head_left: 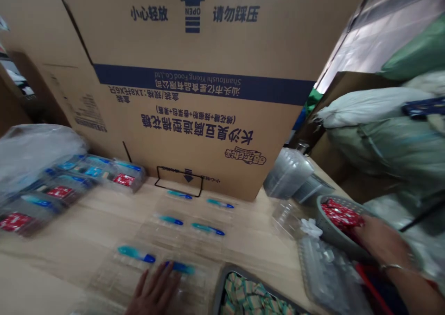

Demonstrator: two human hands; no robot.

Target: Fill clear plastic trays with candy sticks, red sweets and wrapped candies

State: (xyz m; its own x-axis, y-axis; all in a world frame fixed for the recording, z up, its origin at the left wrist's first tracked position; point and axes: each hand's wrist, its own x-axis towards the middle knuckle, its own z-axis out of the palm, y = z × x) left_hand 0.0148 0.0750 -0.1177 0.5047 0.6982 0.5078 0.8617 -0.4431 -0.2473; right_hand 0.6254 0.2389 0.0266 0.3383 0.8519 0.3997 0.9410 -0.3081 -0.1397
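My left hand (156, 289) lies with fingers stretched out over clear plastic trays, its fingertips touching or just beside a blue pen-shaped item (182, 267). Another blue-and-teal pen-shaped item (135, 254) is next to it, and several more lie in trays farther back. On the right, my right hand (382, 241), with a bracelet at the wrist, reaches into a grey perforated basket (325, 229). It touches shiny red packets (342, 213) there; its fingers are blurred and mostly hidden. In front stands a dark tray (219, 287) of small teal-and-beige packets (250, 296).
A large cardboard box (194, 120) with printing stands across the back. At left are filled clear boxes (125, 178) with red packets, beside a plastic bag (38, 152). Stacked clear containers (288, 173) and clear lids or trays (330, 268) stand at right. Sacks (375, 106) lie beyond.
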